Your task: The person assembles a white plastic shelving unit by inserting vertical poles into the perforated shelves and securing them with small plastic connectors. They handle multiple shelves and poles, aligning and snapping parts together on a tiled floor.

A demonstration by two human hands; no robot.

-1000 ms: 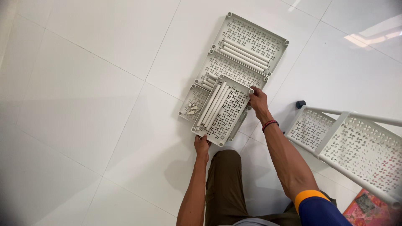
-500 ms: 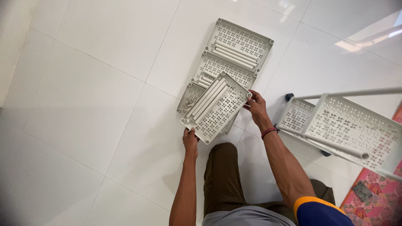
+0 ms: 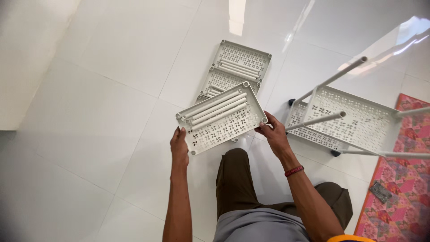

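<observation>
The left hand (image 3: 179,145) and right hand (image 3: 274,134) each close their grip on opposite short ends of a perforated grey tray (image 3: 221,118), lifted above the white floor (image 3: 89,89). Its long axis runs left to right, tilted up rightward; loose tubes (image 3: 215,109) lie lengthwise inside it.

Glossy white tiled floor (image 3: 89,89) reflecting overhead light. Patchwork pink rug (image 3: 403,197) at right. White perforated rack (image 3: 358,121) on casters stands beside it.
</observation>
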